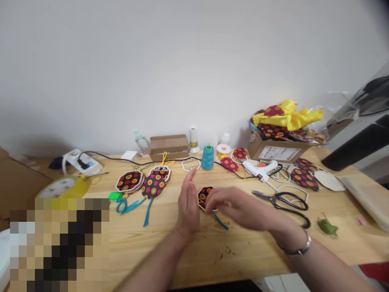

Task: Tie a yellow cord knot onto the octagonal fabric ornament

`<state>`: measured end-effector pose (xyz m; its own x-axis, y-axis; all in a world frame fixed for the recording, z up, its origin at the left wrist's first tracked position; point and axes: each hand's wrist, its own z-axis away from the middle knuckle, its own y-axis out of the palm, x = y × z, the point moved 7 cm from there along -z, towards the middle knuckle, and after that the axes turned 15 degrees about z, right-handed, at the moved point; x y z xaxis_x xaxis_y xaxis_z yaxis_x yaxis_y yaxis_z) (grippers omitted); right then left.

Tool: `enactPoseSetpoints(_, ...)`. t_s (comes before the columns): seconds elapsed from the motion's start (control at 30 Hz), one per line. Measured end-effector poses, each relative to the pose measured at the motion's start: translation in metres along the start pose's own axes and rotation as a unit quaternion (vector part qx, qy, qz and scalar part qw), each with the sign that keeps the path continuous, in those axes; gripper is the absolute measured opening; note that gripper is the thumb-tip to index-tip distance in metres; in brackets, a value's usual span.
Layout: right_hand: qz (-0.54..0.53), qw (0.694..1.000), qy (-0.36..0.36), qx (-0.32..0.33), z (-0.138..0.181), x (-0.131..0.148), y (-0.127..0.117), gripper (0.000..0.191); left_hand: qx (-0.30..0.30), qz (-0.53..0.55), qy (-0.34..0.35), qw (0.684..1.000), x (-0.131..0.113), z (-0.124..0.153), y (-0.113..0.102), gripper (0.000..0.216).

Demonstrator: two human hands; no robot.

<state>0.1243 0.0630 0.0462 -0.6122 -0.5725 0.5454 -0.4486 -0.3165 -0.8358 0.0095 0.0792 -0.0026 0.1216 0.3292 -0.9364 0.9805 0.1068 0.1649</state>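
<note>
Where the right hand point(240, 207) overlaps it, a patterned pendant point(204, 193) is partly hidden, in front of the teal thread cone point(208, 157).
The right fingers curl over its right side; their tips are blurred, so whether they pinch it I cannot tell. Left of the cone's line, the left hand point(189, 205) stands flat, seemingly gripping nothing, just beside the pendant.

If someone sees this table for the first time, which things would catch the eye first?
The bright yellow cloth heaped in the cardboard box, at back right, would probably draw the eye first. Next might come the teal thread cone near the back middle, and the dark patterned piece between the left hand and right hand.
</note>
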Motion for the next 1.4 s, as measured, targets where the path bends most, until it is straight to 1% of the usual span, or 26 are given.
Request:
enactPoseSetpoints(0.03,0.013,0.998,0.051,-0.023,-0.001,-0.019,-0.004,0.028,-0.007,0.010,-0.001,1.000,0.001,-0.001,-0.001,0.042)
enactPoseSetpoints(0.07,0.041,0.990,0.119,-0.062,0.000,-0.041,-0.010,0.028,-0.012,0.018,0.000,1.000,0.003,-0.001,-0.001,0.042)
enactPoseSetpoints(0.1,0.063,0.981,0.165,-0.082,0.000,-0.060,-0.012,0.026,-0.012,0.024,-0.002,1.000,0.004,-0.001,-0.001,0.042)
enactPoseSetpoints(0.17,0.086,0.974,0.191,-0.088,-0.001,-0.084,-0.011,0.022,-0.011,0.032,-0.010,0.999,0.007,-0.001,0.000,0.042)
enactPoseSetpoints(0.23,0.106,0.972,0.191,-0.081,-0.005,-0.095,-0.008,0.020,-0.016,0.036,-0.019,0.999,0.009,0.000,0.000,0.042)
enactPoseSetpoints(0.3,0.149,0.963,0.206,-0.084,-0.011,-0.100,-0.009,0.018,-0.019,0.040,-0.028,0.999,0.010,0.000,-0.001,0.042)
enactPoseSetpoints(0.33,0.187,0.952,0.223,-0.089,-0.014,-0.101,-0.011,0.018,-0.020,0.043,-0.032,0.998,0.011,0.000,-0.001,0.042)
enactPoseSetpoints(0.4,0.271,0.920,0.265,-0.098,-0.019,-0.105,-0.018,0.017,-0.021,0.051,-0.035,0.998,0.012,0.000,-0.001,0.042)
enactPoseSetpoints(0.47,0.328,0.891,0.296,-0.099,-0.026,-0.111,-0.024,0.018,-0.021,0.057,-0.035,0.998,0.012,-0.001,-0.002,0.042)
enactPoseSetpoints(0.5,0.339,0.884,0.307,-0.098,-0.029,-0.116,-0.025,0.018,-0.021,0.058,-0.036,0.997,0.012,-0.001,-0.002,0.042)
enactPoseSetpoints(0.57,0.340,0.879,0.321,-0.094,-0.034,-0.127,-0.026,0.019,-0.019,0.060,-0.039,0.997,0.013,-0.002,-0.002,0.042)
enactPoseSetpoints(0.73,0.327,0.876,0.349,-0.060,-0.034,-0.147,-0.025,0.018,-0.017,0.064,-0.046,0.997,0.011,-0.002,-0.001,0.041)
enactPoseSetpoints(0.83,0.317,0.877,0.359,-0.047,-0.030,-0.150,-0.026,0.018,-0.015,0.059,-0.052,0.997,0.010,-0.001,0.000,0.040)
enactPoseSetpoints(0.9,0.311,0.879,0.358,-0.052,-0.029,-0.149,-0.029,0.020,-0.012,0.057,-0.057,0.997,0.010,-0.001,0.000,0.040)
enactPoseSetpoints(1.0,0.297,0.887,0.346,-0.071,-0.029,-0.149,-0.033,0.021,-0.012,0.058,-0.061,0.996,0.010,-0.001,0.000,0.040)
enactPoseSetpoints(1.1,0.272,0.905,0.312,-0.095,-0.034,-0.145,-0.033,0.018,-0.017,0.061,-0.061,0.996,0.010,-0.001,-0.001,0.039)
enactPoseSetpoints(1.2,0.238,0.924,0.273,-0.120,-0.042,-0.135,-0.027,0.017,-0.021,0.067,-0.061,0.996,0.011,0.000,-0.001,0.039)
enactPoseSetpoints(1.27,0.219,0.932,0.256,-0.133,-0.050,-0.128,-0.020,0.017,-0.020,0.070,-0.059,0.996,0.012,0.000,-0.001,0.039)
enactPoseSetpoints(1.33,0.200,0.935,0.249,-0.156,-0.059,-0.122,-0.013,0.028,-0.018,0.071,-0.058,0.996,0.013,0.000,-0.001,0.039)
enactPoseSetpoints(1.4,0.171,0.934,0.244,-0.195,-0.067,-0.117,-0.008,0.041,-0.019,0.072,-0.060,0.995,0.014,0.000,-0.001,0.039)
